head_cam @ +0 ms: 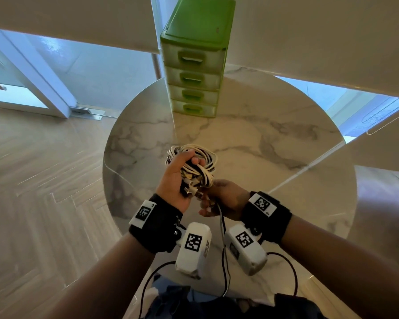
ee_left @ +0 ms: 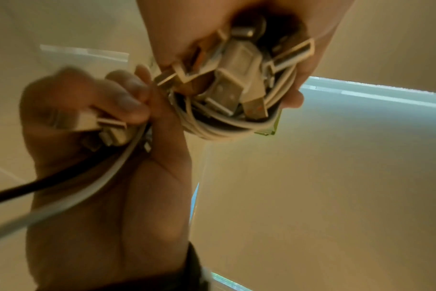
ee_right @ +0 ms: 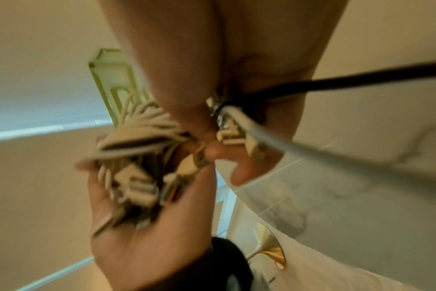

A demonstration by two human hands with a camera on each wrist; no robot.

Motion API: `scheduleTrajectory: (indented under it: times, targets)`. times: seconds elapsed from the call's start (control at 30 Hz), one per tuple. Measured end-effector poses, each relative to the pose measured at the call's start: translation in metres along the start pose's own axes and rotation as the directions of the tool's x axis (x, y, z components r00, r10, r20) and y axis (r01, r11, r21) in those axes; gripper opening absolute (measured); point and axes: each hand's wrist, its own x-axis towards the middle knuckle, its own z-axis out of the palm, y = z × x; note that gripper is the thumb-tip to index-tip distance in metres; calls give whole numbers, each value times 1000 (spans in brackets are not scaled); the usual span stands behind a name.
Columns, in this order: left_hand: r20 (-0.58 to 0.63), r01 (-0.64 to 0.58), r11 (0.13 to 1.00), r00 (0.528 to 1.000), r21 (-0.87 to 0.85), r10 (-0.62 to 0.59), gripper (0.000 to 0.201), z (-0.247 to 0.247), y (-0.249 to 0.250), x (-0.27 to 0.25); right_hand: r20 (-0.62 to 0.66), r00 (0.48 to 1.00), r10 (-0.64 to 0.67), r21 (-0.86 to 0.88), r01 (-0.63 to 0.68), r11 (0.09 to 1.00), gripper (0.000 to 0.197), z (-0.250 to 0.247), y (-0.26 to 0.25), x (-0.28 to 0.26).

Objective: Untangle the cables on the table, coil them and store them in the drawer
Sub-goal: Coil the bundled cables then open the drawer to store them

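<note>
A coiled bundle of white and black cables (head_cam: 199, 155) is held above the marble table (head_cam: 274, 139). My left hand (head_cam: 177, 180) grips the bundle, with several USB plugs (ee_left: 236, 84) sticking out of the palm side. Just right of it, my right hand (head_cam: 226, 199) pinches a few plugs (ee_left: 110, 128) where a black cable (ee_left: 50, 183) and a white cable (ee_left: 92, 193) leave it. Those two cables hang down between my wrists (head_cam: 224, 249). In the right wrist view my right hand (ee_right: 199, 59) pinches the plugs (ee_right: 229, 135) beside the bundle (ee_right: 137, 135). The green drawer unit (head_cam: 194, 72) stands behind, all drawers closed.
The drawer unit sits at the far edge of the round table, in front of white walls and windows. Bare marble lies between the unit and my hands. Wooden floor (head_cam: 44, 180) lies to the left, and camera leads (head_cam: 293, 272) trail from my wrists.
</note>
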Motion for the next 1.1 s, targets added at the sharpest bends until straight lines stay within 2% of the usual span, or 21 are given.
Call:
scheduleTrajectory:
  times: [0.07, 0.2, 0.33, 0.37, 0.47, 0.53, 0.6, 0.67, 0.73, 0.77, 0.87, 0.9, 0.97, 1.1]
  targets:
    - [-43, 0, 998, 999, 65, 3, 19, -3, -6, 3, -33, 999, 11, 13, -10, 1000, 18, 4, 7, 2]
    - [-78, -62, 983, 994, 172, 77, 25, -2, -12, 2, 24, 997, 74, 26, -74, 997, 20, 0, 10, 1]
    - [-116, -44, 985, 991, 164, 63, 23, -2, -11, 4, 127, 975, 184, 23, -189, 982, 17, -6, 5, -1]
    - [-135, -39, 986, 989, 162, 62, 23, -4, -11, 5, 117, 973, 197, -3, -198, 980, 18, -6, 6, -2]
    - [-166, -50, 973, 982, 225, 88, 27, -5, -12, 5, -40, 987, 156, -260, -161, 952, 10, -2, 12, -4]
    - [-149, -76, 939, 980, 336, 133, 34, -4, -15, 2, -102, 989, 107, -465, -142, 874, 9, 1, 15, -4]
    - [-99, -113, 847, 977, 519, 191, 32, -5, -20, 1, -85, 990, 111, -585, -140, 799, 10, 3, 16, -5]
    - [-46, -139, 642, 964, 754, 263, 27, -14, -25, 5, -30, 993, 113, -685, -102, 721, 6, 8, 14, -9]
    - [-33, -87, 437, 965, 895, 261, 23, -30, -29, 10, 5, 996, 85, -769, -51, 637, 17, 12, 11, -13]
    - [-23, -61, 369, 975, 928, 220, 23, -34, -28, 10, 17, 998, 68, -799, -28, 601, 20, 14, 9, -16]
    - [11, -16, 192, 1000, 981, 27, 53, -46, -25, 14, 52, 998, 42, -885, 27, 464, 22, 12, 3, -20]
    - [14, -8, 141, 999, 990, -37, 55, -45, -22, 14, 71, 996, 50, -905, 44, 423, 23, 12, 1, -23]
    - [16, -5, 84, 990, 996, -138, 47, -44, -18, 12, 119, 990, 72, -930, 86, 358, 24, 10, -3, -26]
    - [19, 2, 88, 970, 996, -244, 54, -43, -8, 13, 179, 979, 99, -968, 157, 197, 25, 8, -11, -31]
